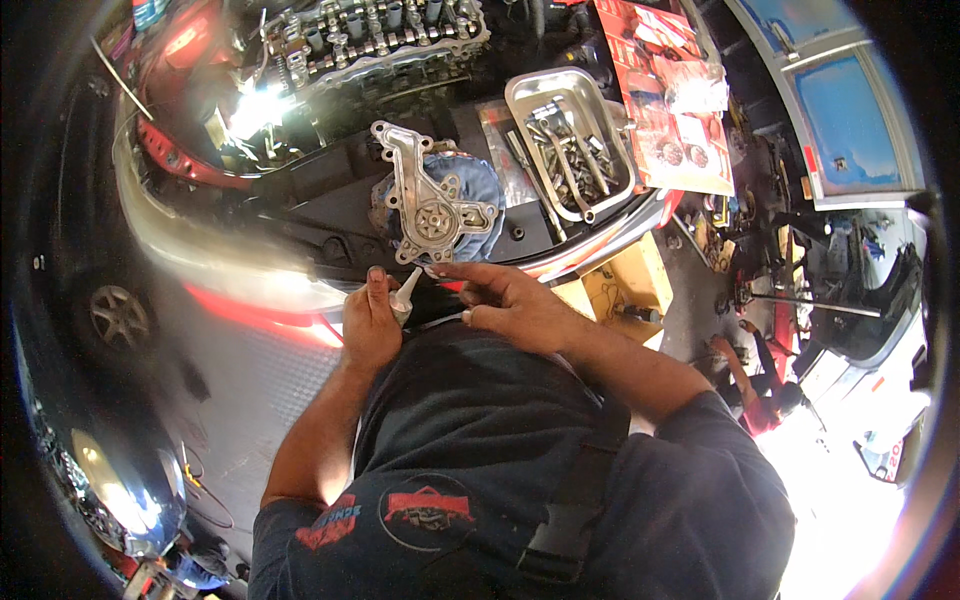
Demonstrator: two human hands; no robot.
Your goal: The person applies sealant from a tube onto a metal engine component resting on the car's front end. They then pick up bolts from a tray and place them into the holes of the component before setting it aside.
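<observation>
My left hand (372, 325) is closed round a pale tube (403, 300) with a tapered white nozzle pointing up. My right hand (505, 310) is beside it, index finger reaching to the nozzle's tip, the other fingers curled near a thin silvery item (440, 320) that I cannot make out clearly. Just above my hands, a cast metal housing (430, 200) with bolt holes and a round centre lies on a blue cloth (480, 190) at the car's front edge.
An open engine (370, 35) is behind. A metal tray (615, 120) of tools and bolts and red packaging (680, 90) lie right. A yellow box (625, 275) sits below them. A dark car (70, 230) stands left. Another person's arm (735, 365) shows lower right.
</observation>
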